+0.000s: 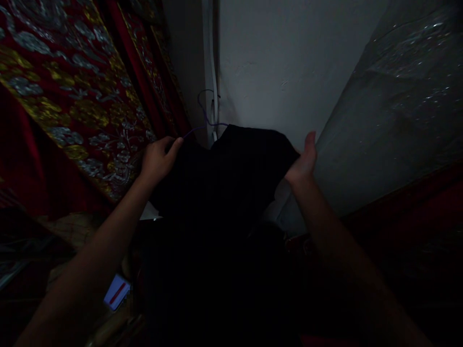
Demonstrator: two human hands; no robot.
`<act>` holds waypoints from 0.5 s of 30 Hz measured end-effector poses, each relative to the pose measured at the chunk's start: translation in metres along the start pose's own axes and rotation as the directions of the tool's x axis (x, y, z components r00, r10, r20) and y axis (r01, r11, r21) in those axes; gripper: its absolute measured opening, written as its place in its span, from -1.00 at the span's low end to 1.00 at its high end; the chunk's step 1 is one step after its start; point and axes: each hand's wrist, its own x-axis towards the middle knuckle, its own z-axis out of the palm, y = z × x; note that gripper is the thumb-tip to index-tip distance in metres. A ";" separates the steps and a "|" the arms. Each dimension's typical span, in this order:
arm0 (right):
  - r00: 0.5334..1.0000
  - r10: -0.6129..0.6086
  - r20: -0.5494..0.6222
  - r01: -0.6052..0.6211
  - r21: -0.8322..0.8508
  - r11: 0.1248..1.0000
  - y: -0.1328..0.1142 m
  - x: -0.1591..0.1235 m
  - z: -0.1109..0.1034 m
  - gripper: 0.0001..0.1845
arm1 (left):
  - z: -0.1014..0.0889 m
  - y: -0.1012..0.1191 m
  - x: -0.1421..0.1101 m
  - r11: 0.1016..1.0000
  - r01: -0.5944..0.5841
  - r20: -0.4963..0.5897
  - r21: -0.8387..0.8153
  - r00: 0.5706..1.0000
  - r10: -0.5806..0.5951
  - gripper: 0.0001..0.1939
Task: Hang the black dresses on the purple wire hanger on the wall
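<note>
A black short-sleeved top (231, 178) hangs in front of me on a thin purple wire hanger (205, 114), its hook up against a narrow white strip on the wall. My left hand (159, 159) is closed on the top's left shoulder, thumb laid along the edge by the hanger wire. At the right sleeve is my right hand (303, 161), its thumb raised and spread away from the cloth. The other fingers of that hand are hidden behind the sleeve. Darkness swallows the lower part of the top.
Red cloth with gold and silver embroidery (90, 101) hangs at the left. A pale wall (289, 62) stands behind the top, with clear plastic sheeting (405, 96) at the right. Below my left forearm a lit phone-like screen (117, 292) shows. The lower area is very dark.
</note>
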 end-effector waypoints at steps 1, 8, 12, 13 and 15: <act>1.000 0.019 0.009 -0.020 0.027 0.999 -0.012 0.002 0.001 -0.04 | 0.002 0.001 0.003 1.000 -0.003 0.000 -0.019 1.000 0.003 -0.64; 0.817 0.122 0.564 -0.200 0.079 0.977 -0.052 -0.023 0.048 -0.07 | 0.016 -0.008 0.007 0.948 -0.009 -0.112 -0.320 0.993 -0.028 -0.85; 0.712 0.169 0.682 0.033 -0.273 0.961 -0.004 -0.043 0.066 -0.25 | 0.020 0.014 -0.016 0.745 0.067 0.002 -0.664 0.996 -0.088 -0.77; 0.766 0.113 0.633 0.153 -0.350 0.924 0.013 -0.048 0.072 -0.19 | 0.022 0.026 -0.023 0.701 0.066 0.032 -0.710 0.998 -0.062 -0.75; 0.811 -0.039 0.584 0.366 -0.453 0.813 0.044 -0.058 0.087 0.09 | 0.025 0.053 -0.038 0.631 0.066 0.087 -0.773 0.996 0.002 -0.73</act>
